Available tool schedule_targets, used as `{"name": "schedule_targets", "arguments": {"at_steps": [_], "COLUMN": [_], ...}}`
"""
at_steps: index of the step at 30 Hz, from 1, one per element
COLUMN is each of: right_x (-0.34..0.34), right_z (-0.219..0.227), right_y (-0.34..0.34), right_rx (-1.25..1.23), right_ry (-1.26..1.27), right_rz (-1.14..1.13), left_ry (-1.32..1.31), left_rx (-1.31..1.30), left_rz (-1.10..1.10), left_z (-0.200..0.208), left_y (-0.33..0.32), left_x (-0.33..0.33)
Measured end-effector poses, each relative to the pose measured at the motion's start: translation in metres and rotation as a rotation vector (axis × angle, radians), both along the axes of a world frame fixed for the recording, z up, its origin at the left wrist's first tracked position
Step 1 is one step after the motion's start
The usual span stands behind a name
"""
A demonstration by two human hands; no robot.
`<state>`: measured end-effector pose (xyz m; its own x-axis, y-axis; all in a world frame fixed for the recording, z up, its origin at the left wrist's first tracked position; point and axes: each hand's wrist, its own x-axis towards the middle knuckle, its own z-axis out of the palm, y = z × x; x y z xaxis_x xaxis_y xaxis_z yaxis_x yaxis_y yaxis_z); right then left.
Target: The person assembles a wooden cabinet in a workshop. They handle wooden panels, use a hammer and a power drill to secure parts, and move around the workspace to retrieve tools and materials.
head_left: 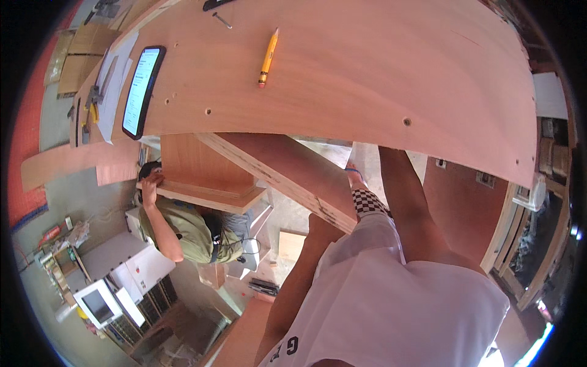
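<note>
A wide reddish plywood top [342, 79] spans the upper part of the head view. My right forearm [397, 189] runs up beneath its near edge, so my right hand is hidden. My left arm [306, 275] reaches up to a slanting plywood panel [281, 186] under the top. Behind that panel my left hand is out of sight. Whether either hand holds anything does not show. On the top lie a yellow pencil [268, 58], a screw [222, 21] and a phone [143, 92] with a lit screen.
At left, a co-worker in a green shirt [183, 229] has a hand [150, 183] on a wooden panel [208, 168]. Papers [116, 85] lie past the phone. Shelving [110, 306] stands at lower left, a wooden frame [532, 244] at right. Holes [406, 122] dot the top.
</note>
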<state>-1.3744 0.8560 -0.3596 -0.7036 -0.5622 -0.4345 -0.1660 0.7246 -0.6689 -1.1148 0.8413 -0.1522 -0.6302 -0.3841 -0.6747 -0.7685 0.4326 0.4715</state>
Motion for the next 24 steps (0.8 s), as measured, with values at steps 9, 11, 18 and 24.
{"name": "schedule_targets", "arguments": {"at_steps": [9,11,18,24], "right_x": [0.02,0.054,0.187,0.275], "right_z": [0.185,0.211,0.305,0.343], "right_y": [0.031,0.083,0.227,0.348], "right_rx": [-0.377,-0.313,-0.207,0.24], "right_ry": [0.129,0.211,-0.03,-0.132], "right_rz": [-0.26,-0.209,-0.301,-0.32], "left_ry": [0.103,0.068,-0.003,0.228], "left_rx": [-0.169,-0.083,-0.133,-0.02], "left_rz": [-0.133,-0.231,-0.414,-0.315], "left_z": [0.012,0.021,0.01,0.011], "left_y": [-0.013,-0.02,-0.032,-0.039], "left_x": [-0.01,-0.021,-0.058,-0.038]}}
